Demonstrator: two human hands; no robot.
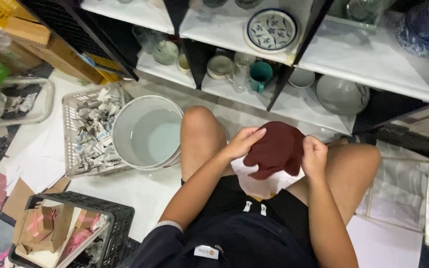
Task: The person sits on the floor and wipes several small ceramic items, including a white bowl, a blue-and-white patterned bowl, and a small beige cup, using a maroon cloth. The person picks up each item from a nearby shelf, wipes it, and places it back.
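Both hands pinch a dark red cloth (275, 149) above the knees, just right of the white bucket (147, 131): left hand (242, 142) and right hand (314, 156) each have fingers pressed on its edges. A loose grip could likely drop it toward the bucket's water.
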